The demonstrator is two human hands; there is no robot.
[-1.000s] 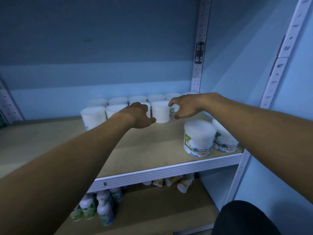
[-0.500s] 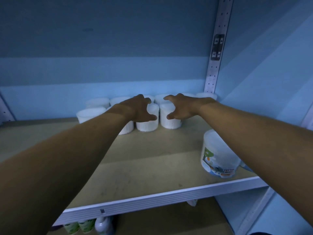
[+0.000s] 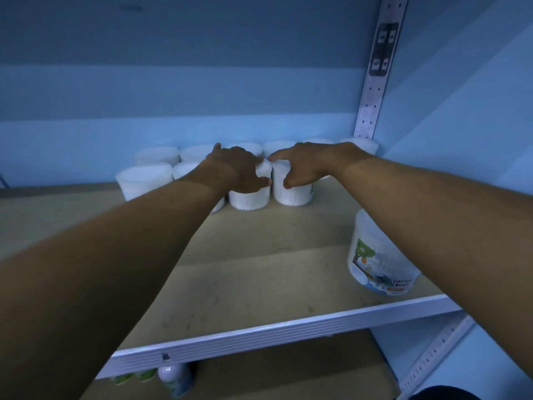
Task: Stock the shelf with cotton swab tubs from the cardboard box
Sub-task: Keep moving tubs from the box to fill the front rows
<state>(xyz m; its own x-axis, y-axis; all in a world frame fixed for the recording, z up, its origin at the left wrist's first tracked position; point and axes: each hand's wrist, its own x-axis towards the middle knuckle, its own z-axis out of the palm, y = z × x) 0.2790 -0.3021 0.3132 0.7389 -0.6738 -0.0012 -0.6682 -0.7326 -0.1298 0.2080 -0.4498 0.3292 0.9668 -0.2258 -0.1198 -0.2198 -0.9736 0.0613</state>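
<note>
As before, both hands (image 3: 239,168) on back-row tubs (image 3: 250,194).

a pale blue wall (image 3: 202,82) closes off the back, darker along its upper band. at the right rear stands a white perforated upright (image 3: 375,82), with a dark label (image 3: 385,49) stuck near its top. a second perforated upright (image 3: 432,359) runs down at the lower right, beside the blue side panel (image 3: 476,111). on the lower level, just under the front edge at the left, sit small bottles (image 3: 173,378), white with green and blue print, partly hidden. a dark rounded shape (image 3: 444,394) shows in the bottom right corner; what it is cannot be told.
</note>
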